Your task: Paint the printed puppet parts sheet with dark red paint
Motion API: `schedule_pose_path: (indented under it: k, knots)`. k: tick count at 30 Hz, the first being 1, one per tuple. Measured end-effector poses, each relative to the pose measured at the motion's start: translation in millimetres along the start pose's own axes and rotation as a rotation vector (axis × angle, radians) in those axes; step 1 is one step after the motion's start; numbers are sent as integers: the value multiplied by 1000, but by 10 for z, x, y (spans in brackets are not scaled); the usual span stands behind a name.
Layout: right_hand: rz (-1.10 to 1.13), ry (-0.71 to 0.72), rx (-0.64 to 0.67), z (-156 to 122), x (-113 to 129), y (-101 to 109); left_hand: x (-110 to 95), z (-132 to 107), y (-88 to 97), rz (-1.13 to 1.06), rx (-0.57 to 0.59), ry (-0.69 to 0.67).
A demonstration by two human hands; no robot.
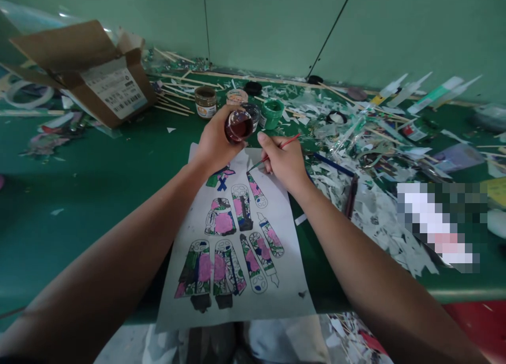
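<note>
Green table carries paper lengthwise. Over its far end, right hand pinches a brush, tip down-left; left hand grasps a jar.

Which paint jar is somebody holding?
The dark red paint jar, gripped in the left hand; the other paint jars stand behind it on the green table.

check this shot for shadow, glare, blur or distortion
Head view: dim, with the forearms darkening toward the lower corners; head view: glare spots on the plastic, upper left; head view: box label too soft to read, and a pixelated patch at right.
</note>
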State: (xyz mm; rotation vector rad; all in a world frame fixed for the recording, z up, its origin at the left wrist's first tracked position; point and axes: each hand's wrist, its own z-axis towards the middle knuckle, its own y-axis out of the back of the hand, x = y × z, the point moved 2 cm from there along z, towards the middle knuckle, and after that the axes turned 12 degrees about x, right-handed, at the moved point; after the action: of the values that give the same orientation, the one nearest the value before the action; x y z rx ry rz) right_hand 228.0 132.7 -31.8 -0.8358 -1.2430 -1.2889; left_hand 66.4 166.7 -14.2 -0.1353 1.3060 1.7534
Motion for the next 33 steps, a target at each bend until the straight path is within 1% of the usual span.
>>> schedule_pose_path:
  k: [10,14,17,20,23,28,33]
  knots:
    - [-22,3,27,-4,38,-7,29,18,-11,29,-5,-34]
    - [-38,-5,3,1,20,6,28,18,-15,49,-7,-47]
    - [-26,-11,16,4,6,9,38,19,-21,59,-3,-50]
    - [-52,-16,5,0,15,12,46,21,-28,82,4,-55]
    - [-31,-23,-10,-6,35,12,44,24,-31,95,9,-60]
    - [-53,3,-14,-9,56,11,28,25,-26,80,7,-63]
    - [2,-7,-6,-3,31,15,30,21,-25,82,5,-55]
